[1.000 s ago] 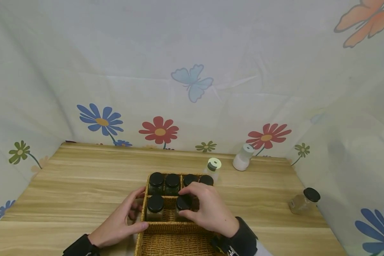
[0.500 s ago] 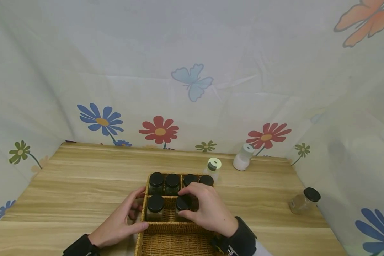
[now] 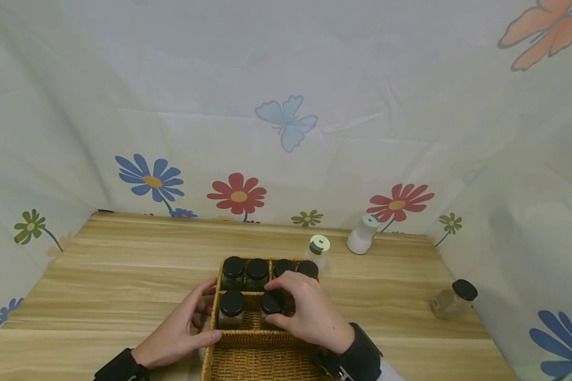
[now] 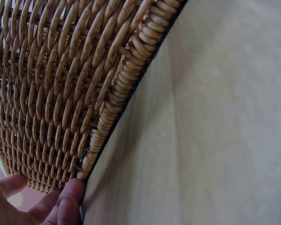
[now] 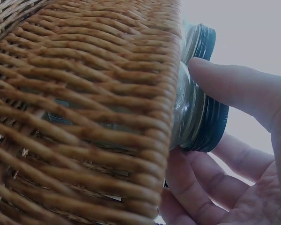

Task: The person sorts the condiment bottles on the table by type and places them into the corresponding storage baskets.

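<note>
My right hand pinches a black-lidded glass jar by its lid, between thumb and fingers. It stands upright in the middle row of a divided wicker basket. In the right wrist view, its lid sticks up past the woven wall with the thumb against it. Another jar stands to its left in that row; one to its right is mostly hidden by the hand. My left hand holds the basket's left side, thumb at the rim. In the left wrist view, its fingertips touch the outer weave.
Several black-lidded jars fill the basket's back row. Behind its right corner stands a shaker with a pale green lid. A white shaker is near the table's back edge, and a brown-filled jar sits far right. Patterned cloth surrounds the table.
The jar in my right hand has shifted very slightly left, the fingers moving with it. My left hand and the basket stay in place.
</note>
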Action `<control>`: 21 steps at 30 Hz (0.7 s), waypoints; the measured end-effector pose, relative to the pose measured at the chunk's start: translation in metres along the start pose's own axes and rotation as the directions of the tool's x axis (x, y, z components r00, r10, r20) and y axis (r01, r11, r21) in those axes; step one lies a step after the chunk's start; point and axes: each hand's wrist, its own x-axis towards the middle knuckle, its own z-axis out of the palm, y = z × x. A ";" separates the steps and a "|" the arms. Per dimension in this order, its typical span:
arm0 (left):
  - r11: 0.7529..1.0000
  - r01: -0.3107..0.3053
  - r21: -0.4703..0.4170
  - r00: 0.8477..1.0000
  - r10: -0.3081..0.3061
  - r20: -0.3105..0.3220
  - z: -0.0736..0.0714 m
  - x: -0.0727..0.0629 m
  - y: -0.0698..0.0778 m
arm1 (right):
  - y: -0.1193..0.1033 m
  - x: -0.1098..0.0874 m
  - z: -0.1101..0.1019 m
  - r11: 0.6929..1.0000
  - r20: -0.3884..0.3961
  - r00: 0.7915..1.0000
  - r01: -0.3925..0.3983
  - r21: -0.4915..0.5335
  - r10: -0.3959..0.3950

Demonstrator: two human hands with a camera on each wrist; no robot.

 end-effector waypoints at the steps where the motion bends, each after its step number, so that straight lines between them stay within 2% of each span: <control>1: 1.000 0.002 0.000 1.000 -0.002 0.000 0.000 0.000 0.000 | 0.000 0.000 0.000 1.000 0.001 1.000 -0.002 0.000 0.002; 21: 1.000 -0.003 0.018 1.000 0.003 -0.005 0.000 0.000 0.002 | 0.001 -0.001 -0.001 1.000 0.007 1.000 -0.005 0.001 0.005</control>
